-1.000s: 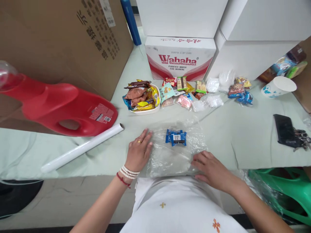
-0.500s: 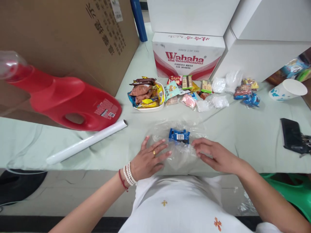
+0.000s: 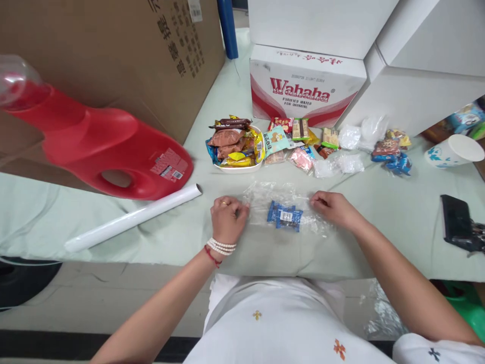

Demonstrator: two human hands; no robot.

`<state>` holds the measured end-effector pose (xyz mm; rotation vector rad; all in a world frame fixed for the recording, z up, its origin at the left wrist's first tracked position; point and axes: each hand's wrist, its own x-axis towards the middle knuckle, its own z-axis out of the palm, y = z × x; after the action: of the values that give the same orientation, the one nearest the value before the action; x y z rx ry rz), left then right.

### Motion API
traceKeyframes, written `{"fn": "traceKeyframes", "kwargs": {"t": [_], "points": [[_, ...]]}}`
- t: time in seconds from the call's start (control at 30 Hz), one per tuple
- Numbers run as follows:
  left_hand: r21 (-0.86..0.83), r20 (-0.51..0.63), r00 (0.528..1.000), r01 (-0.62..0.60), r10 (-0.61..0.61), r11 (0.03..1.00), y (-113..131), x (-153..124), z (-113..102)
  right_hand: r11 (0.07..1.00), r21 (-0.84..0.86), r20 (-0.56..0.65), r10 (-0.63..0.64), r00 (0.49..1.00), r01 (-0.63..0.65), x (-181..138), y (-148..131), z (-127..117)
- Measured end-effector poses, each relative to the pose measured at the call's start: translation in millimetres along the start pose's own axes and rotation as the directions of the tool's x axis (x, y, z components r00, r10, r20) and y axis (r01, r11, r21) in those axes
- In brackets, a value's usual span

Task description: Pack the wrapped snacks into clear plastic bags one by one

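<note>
A sheet of clear plastic wrap [image 3: 261, 215] lies in front of me, crumpled along its edges. Two blue snack packets [image 3: 288, 218] rest on it, overlapping, one with a white barcode label. My left hand [image 3: 229, 216] is closed at the left side of the wrap, thumb and fingers pinching its edge. At the opposite side, my right hand [image 3: 332, 208] pinches the wrap between thumb and curled fingers. Beyond the wrap stands a white bowl [image 3: 242, 169] filled with wrapped snacks [image 3: 231, 141].
Loose snack packets [image 3: 278, 139] and clear wrapped bundles [image 3: 337, 164] lie behind the wrap. A white roll [image 3: 134, 217] and red jug [image 3: 129, 151] are left. At right are a paper cup [image 3: 450, 152] and a black phone-like object [image 3: 456, 217]. Boxes [image 3: 306, 91] line the back.
Both hands have gone from spread fingers to pinching the wrap's sides. The left moved outward and away from me. The wrap is drawn flatter, and the two blue packets now show more clearly.
</note>
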<state>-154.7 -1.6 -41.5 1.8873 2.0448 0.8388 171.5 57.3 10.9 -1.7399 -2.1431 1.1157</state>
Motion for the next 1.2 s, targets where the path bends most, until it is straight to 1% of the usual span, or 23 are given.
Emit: {"fn": "traceKeyframes", "kwargs": {"t": [0.03,0.1,0.17,0.23,0.27,0.3,0.33,0.37,0.4,0.43,0.5,0.53,0.57,0.6,0.67,0.7,0.77,0.87,0.97,1.03,1.1,1.13,1.2], "points": [[0.045,-0.005,1.0,0.008,-0.008,0.999,1,1,2,0.99,-0.139,-0.055,-0.016,0.998,0.009,4,-1,0],[0.092,-0.007,1.0,0.008,-0.007,0.996,3,2,5,0.933,-0.356,-0.165,-0.111,0.98,0.045,14,-7,1],[0.107,-0.023,0.999,0.024,-0.022,0.994,6,4,7,0.884,-0.451,-0.207,-0.237,0.949,0.123,28,-16,2],[0.111,-0.075,0.997,0.036,-0.028,0.993,8,6,7,0.863,-0.45,-0.147,-0.324,0.935,0.228,44,-28,5],[0.118,-0.108,0.994,0.018,-0.005,0.993,10,7,6,0.864,-0.434,-0.102,-0.329,0.939,0.256,53,-33,8],[0.131,-0.135,0.99,-0.026,0.044,0.991,12,7,5,0.872,-0.417,-0.054,-0.306,0.95,0.257,61,-38,11],[0.15,-0.148,0.981,-0.1,0.123,0.984,14,6,4,0.884,-0.403,-0.013,-0.264,0.964,0.237,69,-42,15],[0.172,-0.139,0.964,-0.2,0.225,0.965,16,5,3,0.896,-0.392,0.023,-0.216,0.976,0.208,75,-45,17],[0.188,-0.108,0.934,-0.318,0.341,0.929,18,3,3,0.908,-0.377,0.052,-0.178,0.983,0.184,81,-47,19],[0.192,-0.062,0.887,-0.439,0.457,0.878,20,2,3,0.919,-0.353,0.078,-0.159,0.984,0.177,84,-48,21],[0.152,0.034,0.768,-0.637,0.64,0.756,25,0,5,0.936,-0.292,0.104,-0.175,0.979,0.198,87,-47,20],[0.12,0.072,0.718,-0.695,0.692,0.709,26,1,7,0.939,-0.264,0.096,-0.199,0.975,0.218,86,-47,18],[0.093,0.101,0.689,-0.724,0.717,0.683,27,1,9,0.939,-0.241,0.076,-0.234,0.969,0.245,84,-46,15],[0.073,0.123,0.681,-0.731,0.722,0.678,28,3,11,0.934,-0.223,0.048,-0.275,0.96,0.278,81,-47,12],[0.062,0.151,0.704,-0.708,0.695,0.704,30,5,13,0.91,-0.22,-0.006,-0.361,0.933,0.351,68,-50,7],[0.064,0.156,0.718,-0.692,0.678,0.719,30,6,14,0.892,-0.246,-0.019,-0.395,0.918,0.379,59,-52,5],[0.06,0.149,0.742,-0.667,0.654,0.743,31,5,14,0.848,-0.359,-0.016,-0.423,0.906,0.39,38,-58,6],[0.03,0.141,0.771,-0.63,0.621,0.776,33,1,15,0.742,-0.533,0.048,-0.454,0.89,0.407,4,-60,20],[0.014,0.147,0.813,-0.572,0.564,0.82,32,-3,15,0.644,-0.575,0.129,-0.537,0.834,0.504,-20,-54,45],[-0.012,0.15,0.822,-0.555,0.55,0.832,29,-4,11,0.603,-0.596,0.14,-0.573,0.808,0.531,-27,-48,60],[-0.071,0.137,0.821,-0.55,0.555,0.832,24,-3,5,0.587,-0.63,0.106,-0.584,0.805,0.509,-28,-45,71],[-0.105,0.12,0.831,-0.534,0.544,0.839,23,-2,1,0.588,-0.645,0.079,-0.585,0.807,0.489,-28,-44,75],[-0.164,0.075,0.876,-0.461,0.477,0.872,21,3,-7,0.598,-0.66,0.029,-0.584,0.811,0.455,-26,-44,81]]}}
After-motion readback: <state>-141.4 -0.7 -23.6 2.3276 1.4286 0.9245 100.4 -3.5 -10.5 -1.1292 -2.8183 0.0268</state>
